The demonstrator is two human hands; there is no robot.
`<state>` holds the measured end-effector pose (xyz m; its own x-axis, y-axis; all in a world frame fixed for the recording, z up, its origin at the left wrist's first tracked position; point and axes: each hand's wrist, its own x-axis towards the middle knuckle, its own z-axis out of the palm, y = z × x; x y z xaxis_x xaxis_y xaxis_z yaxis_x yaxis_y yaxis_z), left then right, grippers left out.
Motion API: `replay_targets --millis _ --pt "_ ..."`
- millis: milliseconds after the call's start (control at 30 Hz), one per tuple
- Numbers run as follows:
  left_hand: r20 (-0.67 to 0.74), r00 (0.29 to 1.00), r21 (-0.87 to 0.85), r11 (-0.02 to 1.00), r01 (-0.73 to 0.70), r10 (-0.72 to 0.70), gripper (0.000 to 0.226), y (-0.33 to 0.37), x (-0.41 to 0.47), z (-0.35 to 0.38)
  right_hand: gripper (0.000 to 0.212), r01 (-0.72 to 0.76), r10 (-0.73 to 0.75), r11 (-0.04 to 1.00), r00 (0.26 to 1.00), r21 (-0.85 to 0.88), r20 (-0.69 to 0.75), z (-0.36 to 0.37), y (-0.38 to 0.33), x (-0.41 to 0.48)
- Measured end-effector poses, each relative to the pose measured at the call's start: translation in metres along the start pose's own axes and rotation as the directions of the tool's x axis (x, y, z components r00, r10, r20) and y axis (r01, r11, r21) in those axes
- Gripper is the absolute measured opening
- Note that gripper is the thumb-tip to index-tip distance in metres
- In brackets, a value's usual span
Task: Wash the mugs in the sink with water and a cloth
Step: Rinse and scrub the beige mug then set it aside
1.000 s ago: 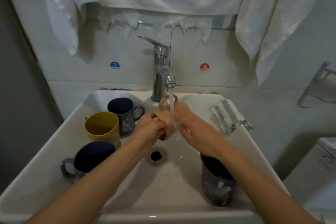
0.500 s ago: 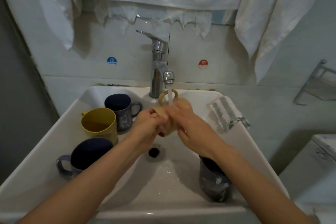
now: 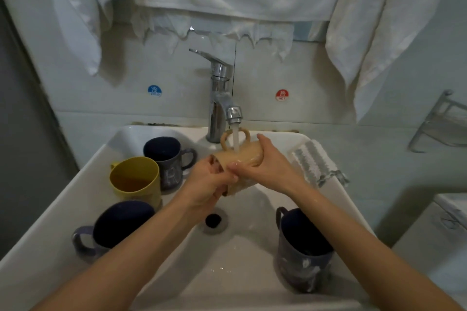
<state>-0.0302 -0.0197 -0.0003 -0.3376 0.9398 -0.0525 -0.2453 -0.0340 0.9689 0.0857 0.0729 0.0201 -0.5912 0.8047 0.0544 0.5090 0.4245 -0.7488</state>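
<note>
Beneath the fingers [image 3: 233, 171] spreads a white ceramic sink [image 3: 235, 255], with a chrome mixer tap [image 3: 219, 98] rising just behind them. Left of the fingers stand a near dark blue mug [image 3: 118, 227], a round yellow mug [image 3: 136, 179] and a far dark blue mug [image 3: 166, 156]. A dark speckled mug [image 3: 303, 260] stands nearer, to their right. A grey-and-white striped cloth [image 3: 313, 164] lies on the rim, right of them. The left hand [image 3: 207, 184] and right hand [image 3: 267, 166] both clasp a beige handled mug [image 3: 242, 156], tipped sideways under the running water [image 3: 235, 137].

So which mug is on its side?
The tan mug, held sideways by the left hand and right hand under the tap. The yellow mug and three dark mugs stand upright in the sink.
</note>
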Motion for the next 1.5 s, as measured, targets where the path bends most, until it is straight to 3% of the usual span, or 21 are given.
replay_targets --millis 133,300,400,533,600,733,800,900,1067,1100,1200,1233,1333,1400,1500 --pt "-0.003 0.998 0.083 0.995 -0.057 0.058 0.051 -0.006 0.004 -0.001 0.089 0.021 -0.020 1.000 0.998 0.022 -0.054 0.013 0.000 0.004" --pt "0.018 0.995 0.057 0.993 -0.101 0.100 0.049 -0.007 0.003 0.001 0.039 0.053 -0.012 0.972 0.985 0.231 -0.174 0.011 0.010 0.010" --pt "0.045 0.993 0.075 0.991 -0.114 0.111 0.050 -0.010 0.002 0.003 0.046 0.069 -0.043 0.984 0.987 0.165 -0.155 0.013 0.009 0.009" --pt "0.068 0.988 0.133 0.981 -0.144 0.136 0.045 -0.010 0.000 0.004 0.088 0.023 -0.021 1.000 0.994 0.015 -0.103 0.022 0.001 0.004" --pt "0.086 0.984 0.172 0.971 -0.167 0.154 0.045 -0.009 -0.001 0.005 0.079 0.031 -0.027 0.999 0.990 0.023 -0.139 0.022 0.000 0.002" --pt "0.087 0.983 0.163 0.971 -0.174 0.161 0.044 -0.009 -0.001 0.003 0.042 0.094 -0.069 0.991 0.971 0.098 -0.229 0.018 0.003 0.005" --pt "0.085 0.984 0.160 0.973 -0.169 0.157 0.045 -0.011 0.000 0.004 0.050 0.083 -0.068 0.994 0.981 0.074 -0.184 0.019 0.001 0.004" --pt "0.081 0.982 0.178 0.967 -0.180 0.168 0.046 -0.011 -0.002 0.004 0.082 0.044 -0.044 0.999 0.993 -0.011 -0.109 0.021 0.000 0.000" --pt "0.089 0.987 0.138 0.980 -0.143 0.131 0.055 -0.011 0.000 0.002 0.040 0.107 -0.091 0.992 0.967 0.059 -0.236 0.009 0.007 0.002" --pt "0.101 0.986 0.149 0.978 -0.146 0.132 0.056 -0.013 0.001 0.001 0.043 0.105 -0.088 0.992 0.971 0.064 -0.223 0.010 0.006 0.000" --pt "0.106 0.983 0.179 0.970 -0.167 0.149 0.053 -0.014 0.000 0.004 0.085 0.064 -0.063 0.998 0.991 0.008 -0.122 0.021 0.002 -0.003" --pt "0.108 0.982 0.178 0.969 -0.170 0.153 0.052 -0.013 -0.001 0.004 0.089 0.057 -0.057 0.998 0.992 -0.009 -0.117 0.022 0.001 -0.003" --pt "0.124 0.979 0.139 0.974 -0.180 0.164 0.039 -0.009 0.000 0.002 0.054 0.116 -0.101 0.991 0.973 0.060 -0.208 0.013 0.004 0.001" --pt "0.099 0.984 0.070 0.986 -0.153 0.146 0.049 -0.008 0.002 0.000 0.035 0.142 -0.106 0.980 0.966 0.138 -0.237 0.005 0.008 0.004" --pt "0.096 0.987 0.046 0.990 -0.136 0.131 0.061 -0.009 0.003 -0.001 0.033 0.146 -0.105 0.976 0.967 0.164 -0.234 0.001 0.011 0.004"
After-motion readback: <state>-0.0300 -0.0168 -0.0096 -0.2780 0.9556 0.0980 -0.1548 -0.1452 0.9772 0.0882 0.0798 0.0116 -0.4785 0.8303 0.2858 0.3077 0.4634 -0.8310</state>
